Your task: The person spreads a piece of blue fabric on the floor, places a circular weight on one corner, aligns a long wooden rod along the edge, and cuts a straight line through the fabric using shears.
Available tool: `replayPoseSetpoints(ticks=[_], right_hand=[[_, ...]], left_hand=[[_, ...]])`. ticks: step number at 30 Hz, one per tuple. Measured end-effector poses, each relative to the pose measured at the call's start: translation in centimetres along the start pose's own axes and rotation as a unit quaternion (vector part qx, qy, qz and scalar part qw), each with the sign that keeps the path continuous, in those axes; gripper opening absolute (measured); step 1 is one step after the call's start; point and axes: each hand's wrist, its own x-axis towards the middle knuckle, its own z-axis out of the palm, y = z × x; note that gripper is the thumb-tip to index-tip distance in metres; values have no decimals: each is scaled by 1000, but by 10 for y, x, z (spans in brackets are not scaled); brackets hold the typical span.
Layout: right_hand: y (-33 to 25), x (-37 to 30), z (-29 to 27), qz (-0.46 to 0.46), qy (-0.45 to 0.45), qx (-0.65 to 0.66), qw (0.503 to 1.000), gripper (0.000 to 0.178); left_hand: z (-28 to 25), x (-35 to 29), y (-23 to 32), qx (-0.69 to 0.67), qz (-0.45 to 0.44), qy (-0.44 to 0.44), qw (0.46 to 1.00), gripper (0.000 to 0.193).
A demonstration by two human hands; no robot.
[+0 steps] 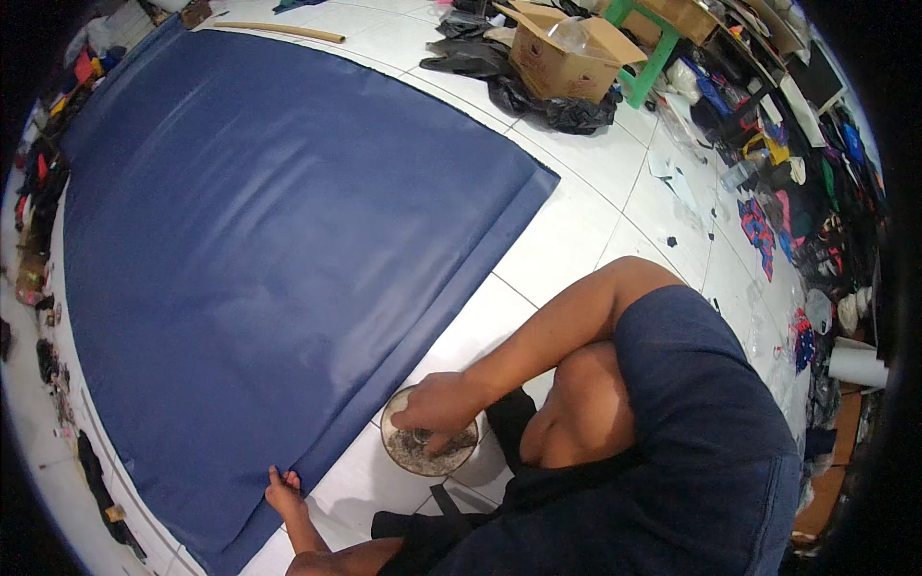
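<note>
A large dark blue sheet (259, 221) of smooth material lies spread on the floor, with a folded strip (423, 336) along its near right edge. My left hand (282, 493) rests at that near edge, fingers apart and touching the sheet. Right of it, a round shallow dish (407, 465) with a pale rim stands on the tiles, holding grey, ash-like bits. My right hand (438, 407) reaches down into the dish with its fingers bent together. What those fingers hold, if anything, is hidden under the hand.
White floor tiles (567, 226) border the sheet. A tan tube (279, 33) lies beyond its far edge. An open cardboard box (562, 62) sits on black plastic bags near a green stool (655, 58). Piled cloth and scraps line the right side; more clutter runs along the left.
</note>
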Motion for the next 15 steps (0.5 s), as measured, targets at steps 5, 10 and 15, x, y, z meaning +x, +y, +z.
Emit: replayPoseSetpoints(ticks=[5,10,15], right_hand=[[78,11,-69,165,65,162,971,52],[250,-104,-111,517,502,86,688,62],[327,-192,-99,650,540,102,524,82]], left_hand=[[-4,-6,15,45,21,-6,999,34],[-1,-9,14,118,43,9,992,32],[-6,-17,-1,146,44,78,985,30]])
